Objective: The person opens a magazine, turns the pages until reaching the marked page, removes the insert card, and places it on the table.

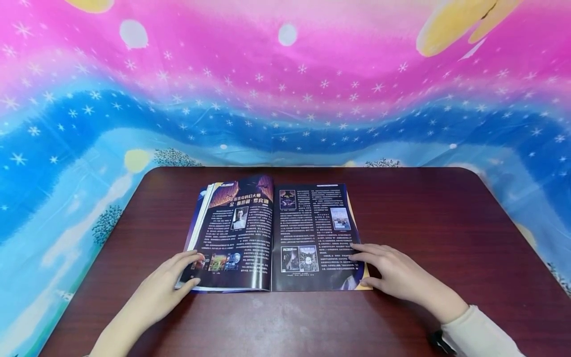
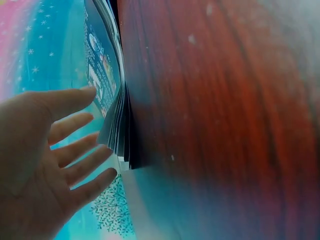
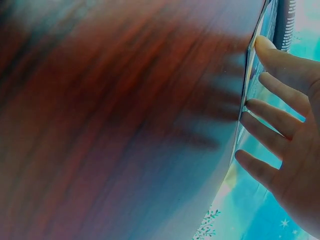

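An open magazine (image 1: 294, 277) with dark pages, white print and small pictures lies on the table. Its left side is a thick stack of pages; the right side is thin. At the lower left edge is my left hand (image 1: 167, 282), fingers spread and loosely straight, its thumb tip over the page corner. In the left wrist view, the fingertips of that hand (image 2: 55, 145) meet the fanned page edges (image 2: 120, 125). My right hand (image 1: 394, 272) rests on the lower right edge with spread fingers. The right wrist view shows this hand (image 3: 290, 120) with its fingertips along the thin edge.
A dark reddish-brown wooden table (image 1: 424, 213) with rounded far corners carries the magazine. Behind and beside it hangs a pink and blue cloth (image 1: 285, 99) with snowflakes and trees. A light sleeve (image 1: 479, 334) covers the right forearm, with a dark band at the wrist.
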`<state>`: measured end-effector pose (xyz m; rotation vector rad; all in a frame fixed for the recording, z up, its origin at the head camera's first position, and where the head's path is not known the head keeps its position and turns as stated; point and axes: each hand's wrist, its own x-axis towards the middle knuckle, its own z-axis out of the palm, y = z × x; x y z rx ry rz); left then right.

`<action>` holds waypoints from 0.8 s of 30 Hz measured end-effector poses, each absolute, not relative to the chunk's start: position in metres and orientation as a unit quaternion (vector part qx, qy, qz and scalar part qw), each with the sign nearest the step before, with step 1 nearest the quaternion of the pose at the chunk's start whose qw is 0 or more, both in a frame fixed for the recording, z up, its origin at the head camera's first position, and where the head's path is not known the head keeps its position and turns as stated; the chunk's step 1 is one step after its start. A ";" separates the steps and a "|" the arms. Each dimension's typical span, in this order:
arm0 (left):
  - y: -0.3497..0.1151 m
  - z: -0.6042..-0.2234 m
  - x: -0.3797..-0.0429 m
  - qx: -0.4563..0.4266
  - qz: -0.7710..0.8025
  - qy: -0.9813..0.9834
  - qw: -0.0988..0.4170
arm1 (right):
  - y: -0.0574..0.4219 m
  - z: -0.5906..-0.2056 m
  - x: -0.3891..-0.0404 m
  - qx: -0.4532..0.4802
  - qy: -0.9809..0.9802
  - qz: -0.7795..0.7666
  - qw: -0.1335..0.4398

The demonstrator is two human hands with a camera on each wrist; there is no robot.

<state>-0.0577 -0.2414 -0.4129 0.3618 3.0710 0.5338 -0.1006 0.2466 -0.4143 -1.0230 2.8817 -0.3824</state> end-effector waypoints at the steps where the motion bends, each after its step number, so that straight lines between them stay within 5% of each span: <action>1: -0.241 -0.413 -0.058 0.120 0.169 0.978 0.008 | 0.246 -0.414 -0.101 -0.331 0.935 -0.125 0.031; 24: -0.235 -0.417 -0.064 0.144 0.127 0.981 0.029 | 0.238 -0.414 -0.104 -0.299 0.943 -0.141 0.025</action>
